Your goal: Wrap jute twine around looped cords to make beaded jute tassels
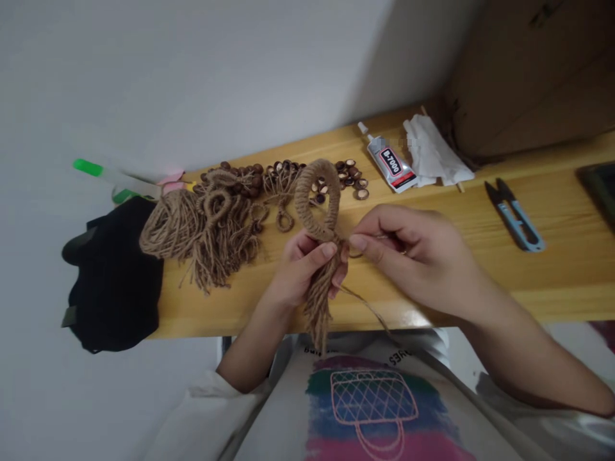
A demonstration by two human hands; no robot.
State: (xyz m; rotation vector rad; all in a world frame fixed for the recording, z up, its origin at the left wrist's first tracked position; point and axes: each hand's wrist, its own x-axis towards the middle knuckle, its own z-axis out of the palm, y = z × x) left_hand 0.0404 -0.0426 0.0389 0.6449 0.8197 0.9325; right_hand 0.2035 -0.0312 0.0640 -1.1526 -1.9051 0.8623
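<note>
My left hand (310, 266) is closed around the neck of a jute tassel (316, 198), whose wrapped loop points up and whose loose strands hang down over the table's front edge. The thumb presses on the front, just below the loop. My right hand (418, 256) is close on the right, its thumb and forefinger pinching a thin jute cord (355, 250) beside the tassel's neck. Part of that cord is hidden by the fingers. A loose cord end (369, 304) trails down to the right below the hands.
Behind lie a jute ball (170, 224), more tassels (214, 250) and brown nut-like pieces (353, 176). A B-7000 glue tube (390, 163), white tissue (435, 153) and blue thread snips (516, 218) are rightward. Black cloth (115, 282) hangs over the left end; a cardboard box (533, 83) stands back right.
</note>
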